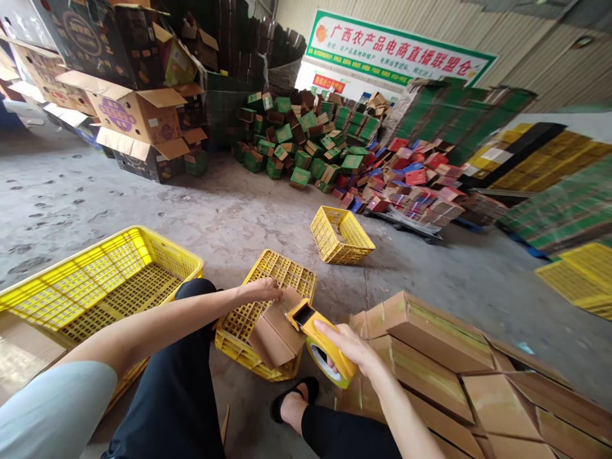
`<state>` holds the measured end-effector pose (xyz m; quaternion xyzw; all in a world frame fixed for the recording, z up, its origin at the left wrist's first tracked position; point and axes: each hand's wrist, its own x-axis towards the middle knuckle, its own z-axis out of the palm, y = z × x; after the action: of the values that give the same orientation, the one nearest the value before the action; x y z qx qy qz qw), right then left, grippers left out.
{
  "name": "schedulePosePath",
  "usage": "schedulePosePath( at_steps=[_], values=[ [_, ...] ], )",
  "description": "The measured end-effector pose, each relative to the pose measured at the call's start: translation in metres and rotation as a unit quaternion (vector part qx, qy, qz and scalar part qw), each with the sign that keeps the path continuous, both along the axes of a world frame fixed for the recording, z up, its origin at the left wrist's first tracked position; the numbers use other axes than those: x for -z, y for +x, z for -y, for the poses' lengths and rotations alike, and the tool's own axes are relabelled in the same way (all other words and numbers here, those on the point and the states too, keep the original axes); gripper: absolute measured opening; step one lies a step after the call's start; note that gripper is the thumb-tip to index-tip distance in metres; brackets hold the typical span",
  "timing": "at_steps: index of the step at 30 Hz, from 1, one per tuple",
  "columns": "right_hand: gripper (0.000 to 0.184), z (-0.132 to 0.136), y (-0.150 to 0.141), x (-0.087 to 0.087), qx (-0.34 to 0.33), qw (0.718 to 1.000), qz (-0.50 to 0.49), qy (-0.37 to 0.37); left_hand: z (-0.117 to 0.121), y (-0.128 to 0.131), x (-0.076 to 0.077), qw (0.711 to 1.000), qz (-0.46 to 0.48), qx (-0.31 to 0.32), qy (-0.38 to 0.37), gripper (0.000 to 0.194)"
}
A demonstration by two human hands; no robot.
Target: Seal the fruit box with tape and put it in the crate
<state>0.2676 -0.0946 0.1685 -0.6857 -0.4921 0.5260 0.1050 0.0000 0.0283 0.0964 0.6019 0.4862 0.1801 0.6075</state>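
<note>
My left hand point(262, 291) holds the top edge of a small brown cardboard box point(273, 333) that rests on an upturned yellow plastic crate point(282, 274) in front of my knees. My right hand point(348, 347) grips a yellow tape dispenser point(319, 344) with a roll of tape in it. The dispenser's head presses against the box's upper right corner. My legs in black trousers and one sandalled foot point(294, 398) show below.
A large yellow crate point(100, 274) stands at my left. Flattened brown cartons point(444, 357) lie stacked at my right. A smaller yellow crate point(340, 234) lies tipped on the concrete floor. Piles of green and red boxes point(335, 146) and big cartons point(129, 108) fill the back.
</note>
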Motion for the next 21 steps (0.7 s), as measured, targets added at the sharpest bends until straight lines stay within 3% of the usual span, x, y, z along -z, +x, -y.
schedulePosePath(
  at_steps=[6,7,10,13,16,19,21],
  values=[
    [0.059,0.000,0.002,0.003,0.009,0.999,0.023,-0.030,0.014,-0.017,-0.005,0.983,-0.101,-0.015,0.153,0.042],
    [0.058,0.000,0.001,0.002,0.006,0.999,0.017,-0.029,0.021,-0.015,-0.002,0.977,-0.097,0.002,0.191,0.045],
    [0.060,0.003,0.002,0.000,0.001,1.000,0.000,-0.022,0.043,-0.004,0.015,0.926,-0.058,0.147,0.343,0.058],
    [0.061,0.005,0.006,0.001,0.001,1.000,-0.008,-0.019,0.058,0.003,0.038,0.906,-0.033,0.220,0.361,0.066],
    [0.061,0.004,0.010,0.005,-0.003,1.000,-0.013,-0.020,0.061,-0.002,0.052,0.922,-0.032,0.196,0.332,0.072],
    [0.059,0.002,0.010,0.008,0.001,1.000,-0.013,-0.024,0.057,-0.009,0.053,0.919,-0.050,0.196,0.339,0.072],
    [0.058,0.000,0.010,0.008,0.004,1.000,-0.017,-0.025,0.055,-0.009,0.048,0.892,-0.080,0.218,0.389,0.084]
  ],
)
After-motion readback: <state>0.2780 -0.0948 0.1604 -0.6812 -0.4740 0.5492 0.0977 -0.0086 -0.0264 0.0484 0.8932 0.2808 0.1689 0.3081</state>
